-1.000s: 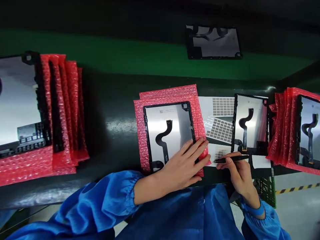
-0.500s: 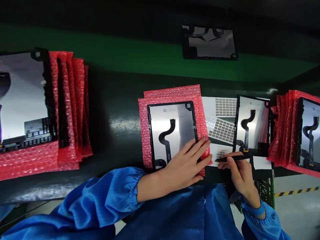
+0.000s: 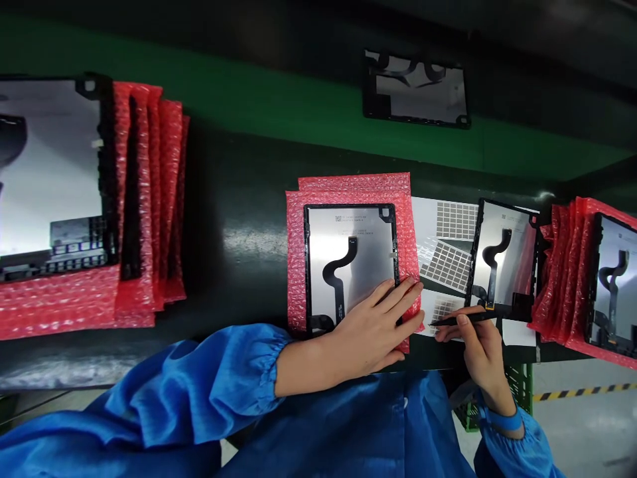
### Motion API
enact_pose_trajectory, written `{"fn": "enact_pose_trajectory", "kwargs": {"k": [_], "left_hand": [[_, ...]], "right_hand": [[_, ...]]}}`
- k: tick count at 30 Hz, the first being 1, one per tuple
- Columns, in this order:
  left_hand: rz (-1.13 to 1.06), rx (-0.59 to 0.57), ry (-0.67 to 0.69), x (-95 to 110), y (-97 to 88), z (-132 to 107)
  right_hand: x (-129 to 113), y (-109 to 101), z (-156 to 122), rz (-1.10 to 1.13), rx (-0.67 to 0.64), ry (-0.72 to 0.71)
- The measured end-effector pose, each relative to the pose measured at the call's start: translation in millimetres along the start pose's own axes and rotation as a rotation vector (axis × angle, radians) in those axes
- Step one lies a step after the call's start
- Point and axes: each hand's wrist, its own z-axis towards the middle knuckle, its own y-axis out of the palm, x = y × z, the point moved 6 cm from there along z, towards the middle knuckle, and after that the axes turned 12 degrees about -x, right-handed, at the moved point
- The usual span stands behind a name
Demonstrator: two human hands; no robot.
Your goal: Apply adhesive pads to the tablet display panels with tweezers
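Note:
My left hand [image 3: 371, 328] lies flat with fingers stretched across the lower right corner of a display panel [image 3: 373, 265]. This panel, silver-backed with a curved black ribbon cable [image 3: 333, 272], rests on pink bubble-wrap bags [image 3: 297, 265]. Pinched in my right hand [image 3: 480, 342] is a pair of black tweezers [image 3: 460, 319]; their tip points left, over a sheet of small grey stickers [image 3: 445, 307]. Two more sticker sheets, one upper [image 3: 456, 220] and one middle [image 3: 448, 265], lie above it on white backing. A second display panel [image 3: 512, 232] sits just beyond my right hand.
Stacks of pink-wrapped panels stand at the left [image 3: 169, 199] and far right [image 3: 567, 265]. Another panel [image 3: 423, 93] is mirrored or lies at the back against the green surface [image 3: 279, 106]. Below the bench edge at right is a green crate [image 3: 520, 388].
The view has shifted slightly, so the bench items sit at a different angle. Both hands keep nearly the same pose, the left on the panel and the right holding the tweezers over the stickers.

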Motion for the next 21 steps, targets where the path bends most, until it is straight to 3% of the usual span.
{"fn": "enact_pose_trajectory", "kwargs": {"k": [5,13,18,21], "left_hand": [[0.014,0.038,0.033,0,-2.7,-2],[0.018,0.171,-0.031,-19,-37.4,-28],[0.067,0.229,0.043,-12,-20.0,-29],[0.073,0.201,0.063,-4,-2.8,-25]], "right_hand": [[-12,-8,6,0.119,0.029,-0.083],[-43,-10,36,0.006,-0.055,-0.095],[-30,-20,27,-0.050,0.000,-0.031],[-17,-26,14,-0.069,0.048,-0.005]]}}
